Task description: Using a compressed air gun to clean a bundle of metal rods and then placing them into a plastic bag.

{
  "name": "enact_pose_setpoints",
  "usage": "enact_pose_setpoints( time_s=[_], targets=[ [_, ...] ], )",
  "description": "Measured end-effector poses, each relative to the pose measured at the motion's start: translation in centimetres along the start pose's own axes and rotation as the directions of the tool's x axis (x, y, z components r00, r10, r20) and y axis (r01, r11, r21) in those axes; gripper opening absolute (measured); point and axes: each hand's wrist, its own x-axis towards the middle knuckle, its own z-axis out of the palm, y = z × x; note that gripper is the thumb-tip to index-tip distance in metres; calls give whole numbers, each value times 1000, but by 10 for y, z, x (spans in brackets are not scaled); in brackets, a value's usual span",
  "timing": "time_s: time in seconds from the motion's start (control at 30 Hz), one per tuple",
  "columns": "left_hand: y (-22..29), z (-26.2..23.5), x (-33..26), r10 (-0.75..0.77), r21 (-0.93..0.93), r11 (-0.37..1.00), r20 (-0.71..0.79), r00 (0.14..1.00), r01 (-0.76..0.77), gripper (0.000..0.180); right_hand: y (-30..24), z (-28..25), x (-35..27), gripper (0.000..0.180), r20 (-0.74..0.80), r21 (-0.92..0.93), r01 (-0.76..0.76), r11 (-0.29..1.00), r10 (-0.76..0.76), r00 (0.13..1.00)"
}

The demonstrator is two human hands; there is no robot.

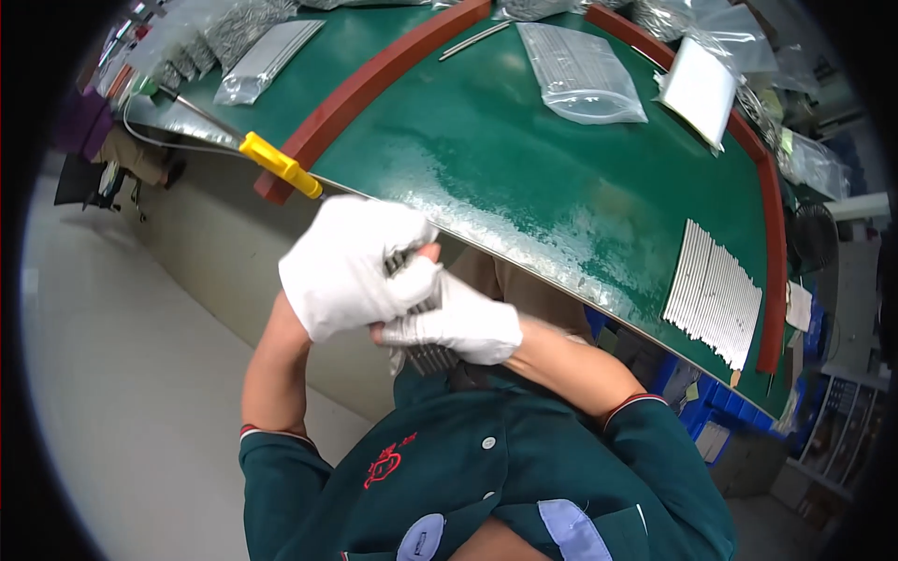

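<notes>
Both my hands wear white gloves, the fingertips partly bare, and are held together in front of my body just off the table's near edge. My left hand [346,266] is closed over the upper end of a bundle of thin grey metal rods [432,359]. Lower down, my right hand [463,323] wraps round the same bundle, its thumb side against the left glove. Rod ends stick out below the right hand, slightly blurred. The gloves hide the bundle's middle.
A row of similar rods [713,294] lies on the green table [486,150] at right. Farther back are a clear bag of rods [585,79], two loose rods [474,41] and a white packet [697,92]. Red-brown bars [374,79] border the surface. A yellow-handled tool [281,166] crosses the left edge.
</notes>
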Motion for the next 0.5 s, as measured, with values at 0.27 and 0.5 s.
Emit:
enact_pose_setpoints(
  time_s=[0.27,0.5],
  targets=[
    [34,-24,92,408,126,912,-363,838,-390,61,-102,-22,6,13,-102,-909,185,373,-630,770],
    [-4,57,98,-90,-783,618,-162,983,-72,95,-66,-81,16,41,-60,-728,485,484,-750,659]
  ],
)
